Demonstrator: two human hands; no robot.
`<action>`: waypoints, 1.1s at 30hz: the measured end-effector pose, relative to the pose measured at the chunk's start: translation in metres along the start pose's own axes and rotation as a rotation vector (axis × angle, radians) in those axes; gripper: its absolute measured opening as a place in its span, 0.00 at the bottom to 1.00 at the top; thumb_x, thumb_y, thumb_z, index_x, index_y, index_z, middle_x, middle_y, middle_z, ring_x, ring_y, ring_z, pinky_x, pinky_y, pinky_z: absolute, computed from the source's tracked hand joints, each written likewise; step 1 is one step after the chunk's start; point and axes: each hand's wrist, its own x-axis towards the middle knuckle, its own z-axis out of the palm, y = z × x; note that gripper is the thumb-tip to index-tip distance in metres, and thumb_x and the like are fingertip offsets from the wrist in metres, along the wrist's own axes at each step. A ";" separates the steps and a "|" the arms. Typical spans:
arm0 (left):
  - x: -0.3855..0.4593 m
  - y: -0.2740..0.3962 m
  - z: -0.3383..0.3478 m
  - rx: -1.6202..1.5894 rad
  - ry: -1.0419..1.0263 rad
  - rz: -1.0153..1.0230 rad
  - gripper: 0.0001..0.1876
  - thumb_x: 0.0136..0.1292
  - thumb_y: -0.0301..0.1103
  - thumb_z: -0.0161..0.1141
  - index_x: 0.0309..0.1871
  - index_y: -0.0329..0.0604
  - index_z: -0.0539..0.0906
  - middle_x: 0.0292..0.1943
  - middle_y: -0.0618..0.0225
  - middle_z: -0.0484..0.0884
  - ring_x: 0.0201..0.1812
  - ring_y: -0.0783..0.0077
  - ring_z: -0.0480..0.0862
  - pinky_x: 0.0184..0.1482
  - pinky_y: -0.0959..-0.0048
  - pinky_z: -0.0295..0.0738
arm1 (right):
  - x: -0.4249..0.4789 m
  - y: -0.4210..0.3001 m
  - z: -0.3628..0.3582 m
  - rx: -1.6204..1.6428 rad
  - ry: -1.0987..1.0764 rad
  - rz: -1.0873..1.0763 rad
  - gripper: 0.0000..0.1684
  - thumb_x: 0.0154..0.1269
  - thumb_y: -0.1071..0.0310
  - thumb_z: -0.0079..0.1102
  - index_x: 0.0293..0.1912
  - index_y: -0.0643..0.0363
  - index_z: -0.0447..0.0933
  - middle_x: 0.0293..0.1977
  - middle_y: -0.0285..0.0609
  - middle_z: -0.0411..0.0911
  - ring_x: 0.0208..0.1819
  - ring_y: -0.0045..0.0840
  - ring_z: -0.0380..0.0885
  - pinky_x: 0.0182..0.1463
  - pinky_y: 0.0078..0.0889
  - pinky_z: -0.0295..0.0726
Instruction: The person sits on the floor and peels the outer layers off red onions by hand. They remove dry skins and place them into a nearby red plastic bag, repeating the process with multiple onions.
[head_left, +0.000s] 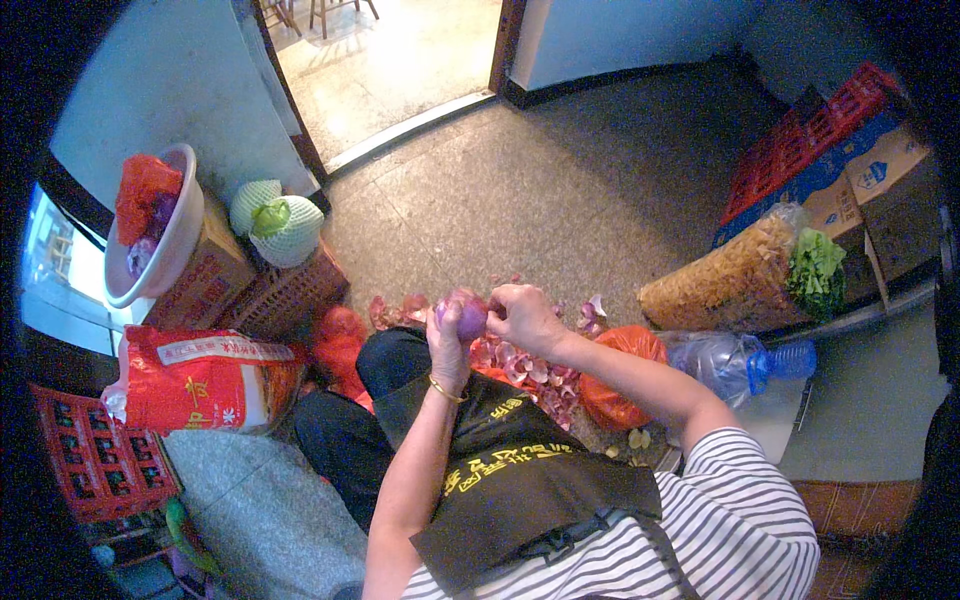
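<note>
A red onion (466, 315) is held in my left hand (447, 346), which wears a gold bangle at the wrist. My right hand (525, 316) is at the onion's right side, fingers curled and fingertips touching or very near it. Whether a bit of skin is pinched between them I cannot tell. Below the hands, loose onion skins (551, 386) are heaped on the floor, partly hidden by my right forearm and the dark apron (517, 472). An orange-red plastic bag (621, 375) lies beside the heap. Red mesh or plastic (341, 337) shows by my knee.
At left, a white basin (191, 202) holds onions and red netting. Foam-netted produce (289, 229) tops a brown crate (289, 289). A red rice sack (210, 379) stands nearby. To the right are a filled clear bag (712, 274), a plastic water jug (720, 364) and cartons (889, 169).
</note>
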 end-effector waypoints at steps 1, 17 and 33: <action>0.000 0.000 0.000 -0.022 0.002 0.001 0.21 0.62 0.46 0.61 0.50 0.44 0.72 0.44 0.65 0.78 0.43 0.70 0.80 0.44 0.70 0.80 | 0.000 0.000 0.001 -0.027 0.016 -0.032 0.13 0.50 0.62 0.63 0.26 0.64 0.79 0.25 0.53 0.79 0.30 0.44 0.81 0.37 0.45 0.78; -0.012 0.030 0.015 -0.335 -0.123 -0.518 0.31 0.64 0.64 0.48 0.55 0.45 0.75 0.49 0.60 0.81 0.47 0.60 0.83 0.42 0.62 0.82 | -0.007 0.059 -0.038 -0.119 -0.080 -0.217 0.09 0.55 0.70 0.62 0.37 0.62 0.80 0.39 0.50 0.78 0.42 0.41 0.79 0.45 0.38 0.80; -0.003 0.013 0.005 -0.187 -0.135 -0.579 0.27 0.66 0.63 0.47 0.47 0.48 0.77 0.39 0.67 0.82 0.38 0.69 0.83 0.38 0.62 0.85 | -0.002 0.011 -0.019 -0.229 -0.118 -0.471 0.05 0.55 0.71 0.61 0.33 0.60 0.78 0.32 0.45 0.78 0.37 0.40 0.80 0.41 0.39 0.80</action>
